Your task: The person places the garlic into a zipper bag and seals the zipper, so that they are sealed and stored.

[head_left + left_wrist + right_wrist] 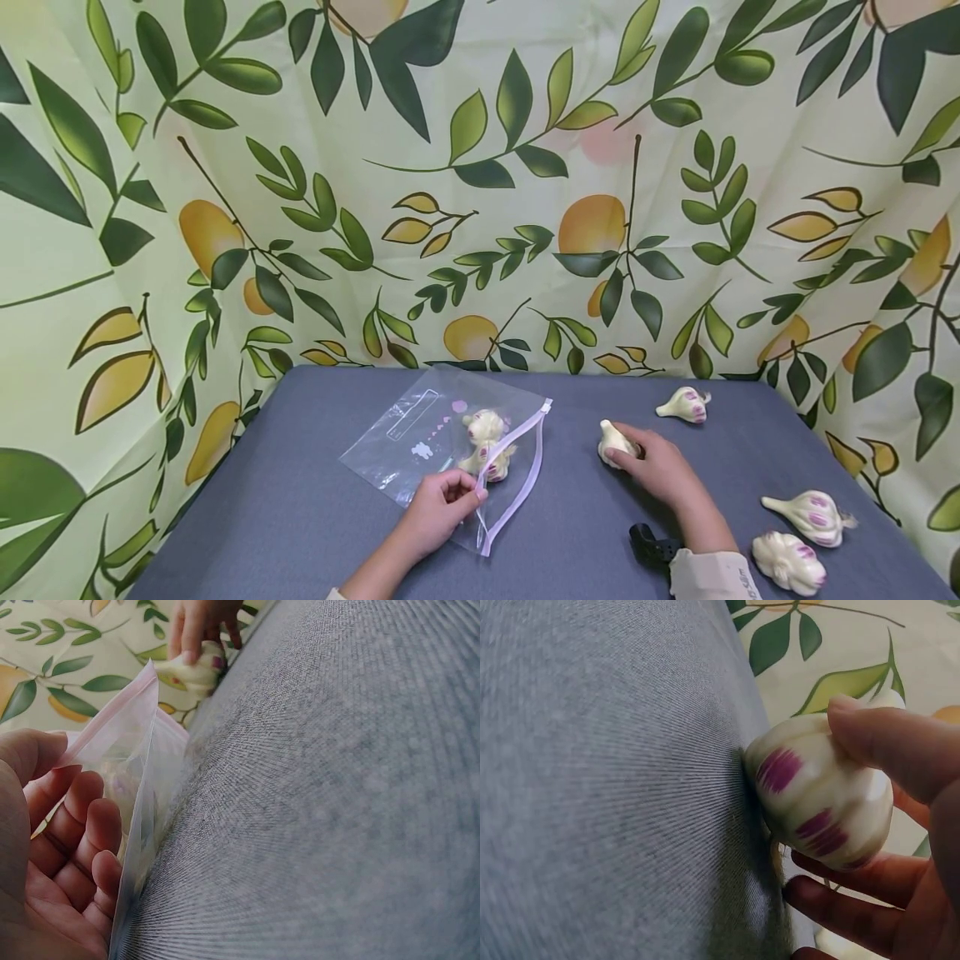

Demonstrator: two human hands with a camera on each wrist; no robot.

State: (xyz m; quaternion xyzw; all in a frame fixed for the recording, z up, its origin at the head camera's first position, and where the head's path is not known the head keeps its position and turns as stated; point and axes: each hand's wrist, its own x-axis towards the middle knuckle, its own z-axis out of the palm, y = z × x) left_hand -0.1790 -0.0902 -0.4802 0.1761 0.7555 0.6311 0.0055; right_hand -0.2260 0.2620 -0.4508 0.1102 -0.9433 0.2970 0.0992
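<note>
My left hand (442, 510) pinches the pink-edged rim of a clear zip bag (408, 425) between thumb and fingertips. The bag lies on the table with its mouth parted toward the right, and garlic bulbs (486, 427) show inside it. To the right of the bag, my right hand (660, 467) grips a white garlic bulb (611, 442) with purple patches. In the right wrist view the thumb presses one side of that bulb (817, 795) and fingers lie under the other, close over the cloth.
A garlic bulb (686, 405) lies at the back right of the grey table (300, 500). Two more, one long-stemmed (810, 515) and one rounder (789, 562), lie at the front right. A leaf-patterned cloth (480, 250) hangs behind the table. A black strap (652, 546) is at the right wrist.
</note>
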